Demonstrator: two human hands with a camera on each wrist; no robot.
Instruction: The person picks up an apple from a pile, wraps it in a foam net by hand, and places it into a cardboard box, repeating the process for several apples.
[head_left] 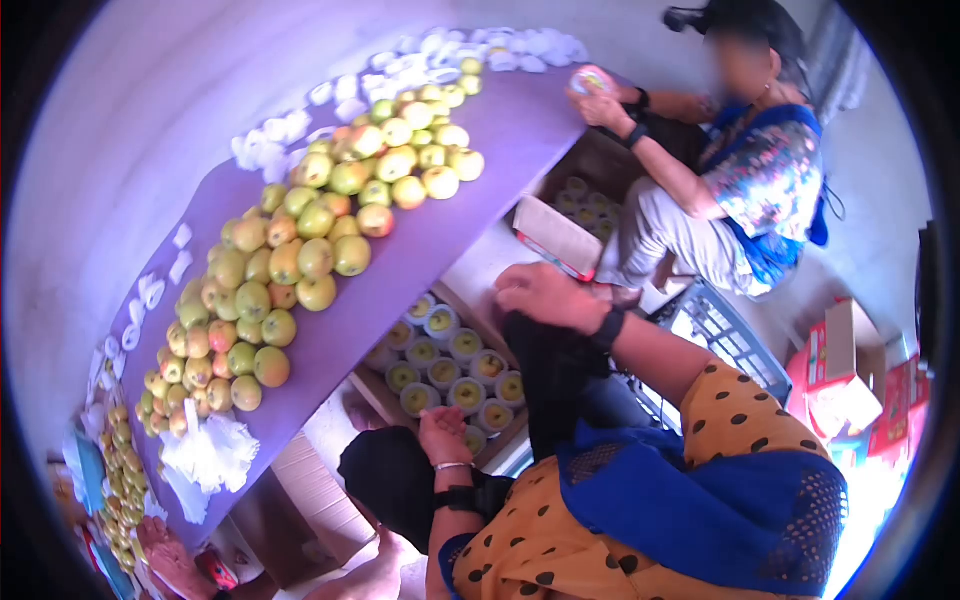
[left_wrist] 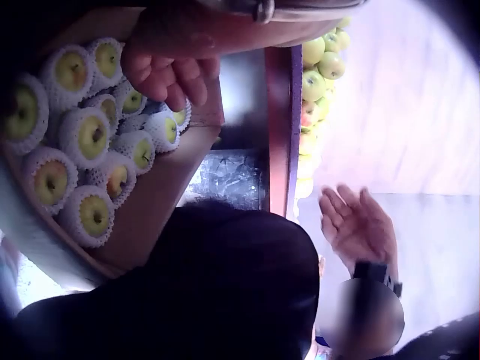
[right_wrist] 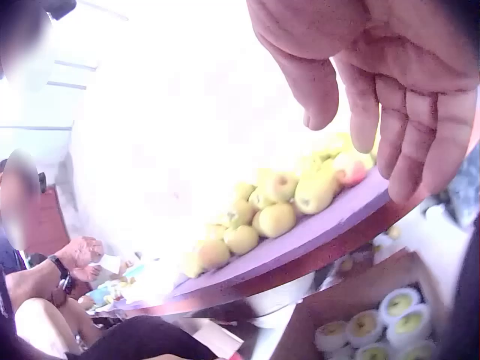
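Note:
My left hand (head_left: 445,436) hangs over the near side of a cardboard box (head_left: 512,437) of apples, its fingers loosely bent with nothing in them. The left wrist view shows this hand (left_wrist: 174,64) close above apples (left_wrist: 93,139) in white foam nets, packed side by side. My right hand (head_left: 550,294) is beyond the box's right side, above my dark-clothed knee. In the right wrist view its fingers (right_wrist: 405,139) are relaxed and apart, holding nothing, and overlap the edge of the purple-covered table (right_wrist: 315,225). A long heap of bare green-yellow apples (head_left: 285,262) lies on that table.
White foam nets (head_left: 270,143) line the table's far side, with a bunch of them (head_left: 208,455) near its front end. Across from me another person (head_left: 770,170) sits by a second box of netted apples (head_left: 588,208). Behind my right arm are a grey crate (head_left: 735,335) and red cartons (head_left: 835,360).

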